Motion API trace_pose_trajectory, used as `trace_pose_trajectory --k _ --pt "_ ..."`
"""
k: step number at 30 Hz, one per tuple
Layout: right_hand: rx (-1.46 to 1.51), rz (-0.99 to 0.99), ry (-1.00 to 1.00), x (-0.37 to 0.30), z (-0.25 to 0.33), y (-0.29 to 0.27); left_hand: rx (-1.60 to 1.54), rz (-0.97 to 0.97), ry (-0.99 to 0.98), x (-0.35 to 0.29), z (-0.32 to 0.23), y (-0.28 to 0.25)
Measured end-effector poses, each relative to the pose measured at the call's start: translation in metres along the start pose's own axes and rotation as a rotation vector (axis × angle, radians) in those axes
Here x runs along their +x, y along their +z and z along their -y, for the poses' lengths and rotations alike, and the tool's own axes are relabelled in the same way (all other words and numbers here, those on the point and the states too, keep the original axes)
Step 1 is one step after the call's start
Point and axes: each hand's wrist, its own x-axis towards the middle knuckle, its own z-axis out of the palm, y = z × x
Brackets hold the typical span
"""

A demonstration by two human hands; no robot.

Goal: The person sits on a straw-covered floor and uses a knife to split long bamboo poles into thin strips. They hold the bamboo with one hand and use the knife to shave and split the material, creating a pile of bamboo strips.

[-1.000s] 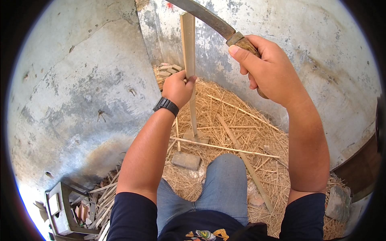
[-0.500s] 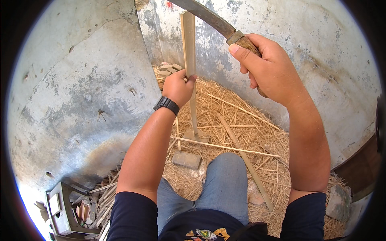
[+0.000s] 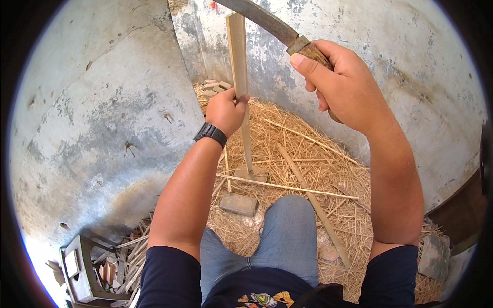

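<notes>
My left hand [image 3: 225, 114], with a black watch on its wrist, is wrapped round a long pale slat of split bamboo [image 3: 238, 56]. The slat stands nearly upright, its lower end on a flat block [image 3: 251, 174] in the shavings. My right hand [image 3: 352, 84] grips the wooden handle of a machete [image 3: 267, 21], thumb laid along the handle. Its dark blade slants up to the left, near the slat's top end, and the tip runs out of view. Whether blade and slat touch, I cannot tell.
Thin shavings and strips cover the floor, with a longer bamboo strip [image 3: 316, 205] across them. A brick [image 3: 239, 204] lies before my knees. Worn walls [image 3: 102, 113] close in on both sides. At lower left a dark frame [image 3: 84, 277] stands beside wood scraps [image 3: 134, 256]; a stone [image 3: 434, 256] sits at right.
The slat's top and the machete have shifted very slightly to the left, together with my left hand. Both grips are unchanged.
</notes>
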Motion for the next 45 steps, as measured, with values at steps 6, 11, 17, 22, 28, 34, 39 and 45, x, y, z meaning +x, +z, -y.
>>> trace_pose_trajectory --k 6,11,17,22,28,34,39,45 --pt "0.014 -0.027 -0.035 0.001 -0.002 0.000 0.017 0.005 -0.019 0.000 -0.003 -0.001" --pt "-0.007 -0.016 -0.022 0.001 -0.002 0.001 0.021 0.003 -0.011 -0.001 -0.004 -0.003" --pt "-0.022 0.009 -0.004 0.002 0.001 0.000 0.033 0.013 -0.031 -0.001 -0.007 -0.003" --pt "-0.035 0.022 -0.006 0.002 0.003 -0.002 0.029 0.047 -0.031 -0.002 -0.010 -0.005" --pt "-0.022 0.040 -0.010 0.001 -0.003 -0.001 -0.008 0.035 -0.018 -0.006 -0.008 -0.001" --pt "-0.015 0.017 -0.034 -0.001 0.000 -0.003 -0.019 0.018 0.004 -0.007 -0.001 0.002" --pt "-0.029 0.011 -0.034 -0.001 -0.003 -0.003 0.017 0.030 -0.001 -0.007 -0.003 0.004" --pt "0.019 0.042 0.146 -0.006 0.008 -0.005 0.066 0.033 0.037 -0.003 0.004 0.005"
